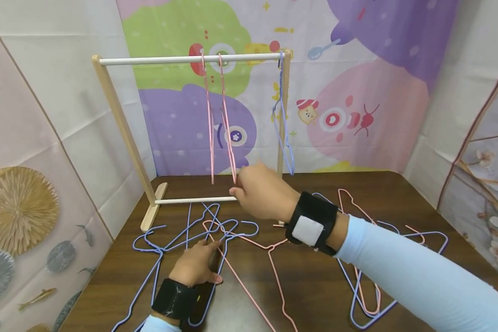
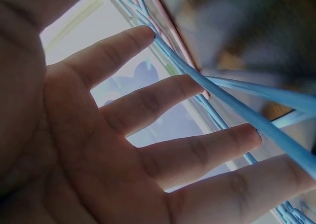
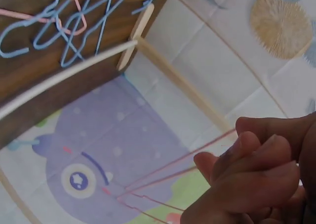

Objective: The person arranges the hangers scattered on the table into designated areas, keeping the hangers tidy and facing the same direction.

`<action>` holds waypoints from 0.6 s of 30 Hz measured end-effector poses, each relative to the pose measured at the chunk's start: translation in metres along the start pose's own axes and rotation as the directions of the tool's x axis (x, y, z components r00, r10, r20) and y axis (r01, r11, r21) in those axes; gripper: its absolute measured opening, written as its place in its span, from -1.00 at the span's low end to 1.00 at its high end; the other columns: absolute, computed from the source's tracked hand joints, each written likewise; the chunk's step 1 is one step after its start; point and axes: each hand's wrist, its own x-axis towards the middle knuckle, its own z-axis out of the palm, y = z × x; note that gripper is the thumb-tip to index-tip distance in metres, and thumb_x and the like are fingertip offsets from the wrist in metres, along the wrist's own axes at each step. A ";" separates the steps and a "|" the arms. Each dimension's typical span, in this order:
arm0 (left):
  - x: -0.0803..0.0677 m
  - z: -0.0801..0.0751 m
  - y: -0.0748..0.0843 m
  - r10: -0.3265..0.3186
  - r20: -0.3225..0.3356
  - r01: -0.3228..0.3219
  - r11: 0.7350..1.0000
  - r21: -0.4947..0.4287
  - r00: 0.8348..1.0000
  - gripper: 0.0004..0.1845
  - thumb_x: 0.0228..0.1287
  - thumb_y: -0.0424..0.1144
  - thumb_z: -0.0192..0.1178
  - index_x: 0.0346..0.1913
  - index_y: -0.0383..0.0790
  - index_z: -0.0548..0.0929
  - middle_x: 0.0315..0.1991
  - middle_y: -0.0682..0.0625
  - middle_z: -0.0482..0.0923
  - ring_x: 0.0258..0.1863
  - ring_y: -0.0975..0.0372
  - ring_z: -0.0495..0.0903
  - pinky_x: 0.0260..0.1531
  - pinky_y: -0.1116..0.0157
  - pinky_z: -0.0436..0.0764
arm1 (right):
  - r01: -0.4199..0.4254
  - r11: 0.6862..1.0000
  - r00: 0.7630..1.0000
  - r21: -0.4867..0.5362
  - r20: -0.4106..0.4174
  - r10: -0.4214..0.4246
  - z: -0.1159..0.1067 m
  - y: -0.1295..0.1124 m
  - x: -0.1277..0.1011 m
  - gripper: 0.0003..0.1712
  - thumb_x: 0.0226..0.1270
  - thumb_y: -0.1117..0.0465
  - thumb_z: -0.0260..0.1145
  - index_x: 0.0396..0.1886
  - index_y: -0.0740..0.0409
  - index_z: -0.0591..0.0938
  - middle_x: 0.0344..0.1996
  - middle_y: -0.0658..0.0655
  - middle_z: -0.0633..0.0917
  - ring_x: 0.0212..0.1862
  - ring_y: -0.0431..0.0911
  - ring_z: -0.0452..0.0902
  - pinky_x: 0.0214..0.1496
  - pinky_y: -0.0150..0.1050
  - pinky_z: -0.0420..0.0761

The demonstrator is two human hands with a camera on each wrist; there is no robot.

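Note:
My right hand (image 1: 262, 192) pinches the lower end of a pink hanger (image 1: 227, 124) that hangs from the white top rod (image 1: 157, 60) of a small rack. Just left of it hangs another pink hanger (image 1: 210, 124), and at the rod's right end a blue hanger (image 1: 282, 120). Down on the table, my left hand (image 1: 194, 263) lies over tangled blue hangers (image 1: 161, 251). In the left wrist view its fingers (image 2: 197, 155) are extended, with the tips against a blue hanger wire (image 2: 232, 105). The right wrist view shows curled fingers (image 3: 252, 179) at the pink wire.
The rack's wooden left post (image 1: 126, 129) stands on a flat foot (image 1: 153, 214), with a low crossbar (image 1: 191, 200) behind the loose hangers. A loose pink hanger (image 1: 274, 263) lies mid-table. More pink and blue hangers (image 1: 358, 304) overlap at the right, partly under my right sleeve (image 1: 406, 267).

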 end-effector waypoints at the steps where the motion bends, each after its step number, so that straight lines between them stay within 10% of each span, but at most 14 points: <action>1: 0.000 0.000 0.000 -0.002 0.002 0.002 1.000 -0.001 1.000 0.04 -0.32 -0.04 0.74 0.37 -0.22 0.54 0.27 -0.46 0.45 0.11 -0.42 0.53 0.03 -0.34 0.56 | 0.013 1.000 1.000 -0.001 0.002 -0.013 0.002 0.002 -0.005 -0.59 0.48 0.15 0.31 -0.64 0.08 0.56 -0.70 -0.06 0.47 -0.57 -0.17 0.46 -0.48 -0.23 0.48; 18: -0.001 0.000 0.005 -0.012 -0.011 0.012 1.000 0.011 1.000 0.05 -0.32 -0.02 0.74 0.36 -0.26 0.53 0.23 -0.42 0.50 0.06 -0.37 0.58 0.03 -0.27 0.58 | -0.183 0.983 0.971 0.011 0.156 0.179 0.078 0.135 -0.092 -0.75 0.33 0.19 0.43 -0.52 0.07 0.58 -0.59 -0.06 0.55 -0.51 -0.16 0.47 -0.45 -0.17 0.50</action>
